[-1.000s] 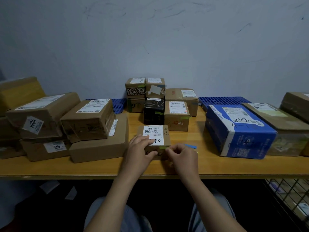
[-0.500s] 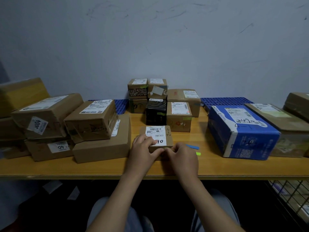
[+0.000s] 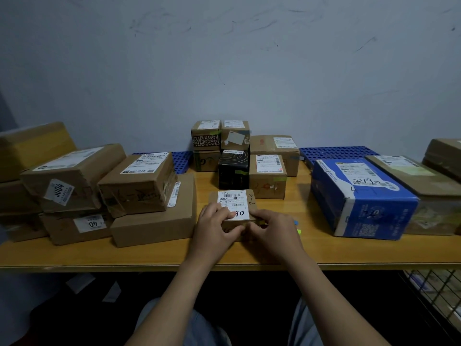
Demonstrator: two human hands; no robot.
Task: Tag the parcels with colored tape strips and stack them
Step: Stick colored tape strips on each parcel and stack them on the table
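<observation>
- Small parcel: brown carton, flat on the wooden table near its front edge, at the middle; white shipping label on its top face.
- Left hand: grasping the small parcel; fingers lie across the near part of the label, thumb against the front face.
- Right hand: fingers curled against the parcel's front right corner, in contact with it; whether a strip is pinched under them cannot be told.
- Blue tape strip and green tape strip: on the table just beside the right hand, on its right side; both partly hidden by it.
- Behind the small parcel: a cluster of small cartons stacked two high against the wall, with a black box at its front.
- Left of it: larger brown cartons piled in two layers; the nearest one sits just beside the left hand.
- Right of it: blue box, well apart from the small parcel, with another carton touching its far side.
</observation>
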